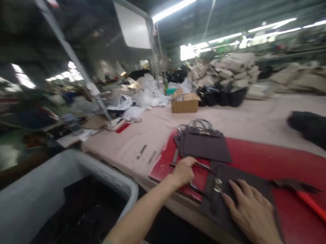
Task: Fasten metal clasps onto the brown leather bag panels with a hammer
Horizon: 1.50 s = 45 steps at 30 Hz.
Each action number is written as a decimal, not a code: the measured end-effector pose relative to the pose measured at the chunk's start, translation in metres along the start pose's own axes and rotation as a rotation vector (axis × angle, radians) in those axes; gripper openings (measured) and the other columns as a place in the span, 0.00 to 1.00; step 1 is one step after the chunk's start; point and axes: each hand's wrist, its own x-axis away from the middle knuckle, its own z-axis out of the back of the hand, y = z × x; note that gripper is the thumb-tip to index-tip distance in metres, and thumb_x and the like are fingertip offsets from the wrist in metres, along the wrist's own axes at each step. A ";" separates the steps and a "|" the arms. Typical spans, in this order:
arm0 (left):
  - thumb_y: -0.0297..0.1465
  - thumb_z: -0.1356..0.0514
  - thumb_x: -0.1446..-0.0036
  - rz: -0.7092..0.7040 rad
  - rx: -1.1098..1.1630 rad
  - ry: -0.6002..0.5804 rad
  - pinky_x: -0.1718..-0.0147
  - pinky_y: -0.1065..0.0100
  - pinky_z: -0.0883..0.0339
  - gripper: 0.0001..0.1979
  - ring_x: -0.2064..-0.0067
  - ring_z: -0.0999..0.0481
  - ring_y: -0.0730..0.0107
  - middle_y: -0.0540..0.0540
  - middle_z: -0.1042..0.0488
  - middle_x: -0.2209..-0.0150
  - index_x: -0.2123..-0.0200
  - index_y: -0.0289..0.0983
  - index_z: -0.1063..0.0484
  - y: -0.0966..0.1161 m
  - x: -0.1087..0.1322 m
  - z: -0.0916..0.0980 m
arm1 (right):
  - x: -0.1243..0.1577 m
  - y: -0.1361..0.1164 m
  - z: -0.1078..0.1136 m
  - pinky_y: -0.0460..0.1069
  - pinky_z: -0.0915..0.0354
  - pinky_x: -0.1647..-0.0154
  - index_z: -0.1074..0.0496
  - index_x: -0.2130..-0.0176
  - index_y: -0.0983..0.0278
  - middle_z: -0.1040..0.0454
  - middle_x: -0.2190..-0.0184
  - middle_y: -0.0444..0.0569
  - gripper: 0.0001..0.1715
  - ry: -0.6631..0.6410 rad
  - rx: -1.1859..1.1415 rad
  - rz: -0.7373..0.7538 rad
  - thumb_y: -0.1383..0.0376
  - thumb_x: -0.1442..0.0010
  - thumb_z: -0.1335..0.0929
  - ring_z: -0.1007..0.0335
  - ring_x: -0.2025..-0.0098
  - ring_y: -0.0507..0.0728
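A dark brown bag panel with a metal clasp lies on the red work mat. My left hand is closed round its looped handle, at the panel's left side. Fingers spread, my right hand rests flat on the panel, just right of the clasp. Behind them sits a stack of similar dark bag panels with handles. To the right of the panel are pliers with red grips. By my left hand, a short dark tool is partly hidden.
Two thin small tools, one of them a dark pen-like piece, lie on the pale table cover. A grey bin holding dark material stands at the lower left. Further back are a cardboard box, plastic bags and a dark bundle.
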 end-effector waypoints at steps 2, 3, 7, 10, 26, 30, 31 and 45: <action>0.18 0.51 0.43 0.021 -0.016 0.178 0.40 0.62 0.34 0.21 0.45 0.27 0.63 0.39 0.25 0.48 0.49 0.33 0.30 -0.005 0.009 -0.010 | 0.015 0.000 0.014 0.61 0.39 0.47 0.29 0.44 0.65 0.33 0.41 0.58 0.23 -0.129 0.059 -0.077 0.56 0.32 0.39 0.38 0.43 0.67; 0.20 0.52 0.40 0.030 -0.015 0.258 0.39 0.62 0.35 0.19 0.43 0.28 0.63 0.39 0.26 0.47 0.48 0.33 0.30 -0.004 0.017 -0.014 | 0.017 -0.004 0.017 0.61 0.41 0.45 0.30 0.42 0.64 0.34 0.40 0.57 0.24 -0.146 0.064 -0.102 0.56 0.32 0.39 0.40 0.41 0.66; 0.26 0.51 0.34 -0.036 -0.017 0.473 0.40 0.57 0.35 0.14 0.43 0.28 0.60 0.38 0.26 0.47 0.52 0.35 0.28 0.021 0.081 -0.021 | 0.010 -0.015 0.018 0.61 0.45 0.41 0.31 0.41 0.64 0.35 0.39 0.57 0.25 -0.170 0.042 -0.152 0.56 0.32 0.38 0.42 0.39 0.66; 0.33 0.49 0.34 0.107 0.134 0.422 0.49 0.56 0.30 0.13 0.52 0.24 0.59 0.39 0.24 0.56 0.59 0.36 0.26 0.045 0.134 -0.033 | 0.010 -0.016 0.019 0.63 0.46 0.40 0.31 0.41 0.64 0.36 0.39 0.57 0.25 -0.168 0.004 -0.166 0.56 0.32 0.37 0.43 0.39 0.67; 0.54 0.34 0.53 0.792 1.226 -0.024 0.65 0.61 0.27 0.34 0.67 0.21 0.56 0.40 0.21 0.70 0.61 0.26 0.23 0.109 0.143 -0.127 | 0.026 -0.007 0.031 0.63 0.42 0.39 0.31 0.43 0.65 0.35 0.39 0.57 0.24 -0.246 -0.157 -0.180 0.63 0.37 0.36 0.41 0.39 0.67; 0.47 0.36 0.49 0.669 1.181 -0.194 0.65 0.63 0.27 0.27 0.67 0.21 0.60 0.42 0.20 0.67 0.55 0.29 0.24 0.081 0.169 -0.099 | 0.042 -0.005 0.040 0.63 0.41 0.40 0.32 0.42 0.65 0.36 0.40 0.58 0.25 -0.224 -0.169 -0.180 0.63 0.38 0.34 0.40 0.40 0.67; 0.45 0.36 0.49 0.645 1.172 -0.238 0.65 0.64 0.28 0.26 0.66 0.21 0.61 0.43 0.19 0.66 0.54 0.30 0.24 0.074 0.173 -0.088 | 0.046 -0.005 0.041 0.63 0.41 0.40 0.32 0.42 0.65 0.36 0.40 0.58 0.26 -0.213 -0.174 -0.173 0.62 0.38 0.34 0.40 0.40 0.67; 0.44 0.35 0.59 0.892 1.099 -0.156 0.73 0.63 0.30 0.18 0.74 0.26 0.62 0.45 0.25 0.75 0.71 0.35 0.32 0.044 0.111 -0.044 | 0.030 -0.015 0.038 0.69 0.51 0.34 0.34 0.39 0.63 0.40 0.35 0.58 0.30 -0.163 -0.104 -0.099 0.60 0.39 0.31 0.50 0.33 0.70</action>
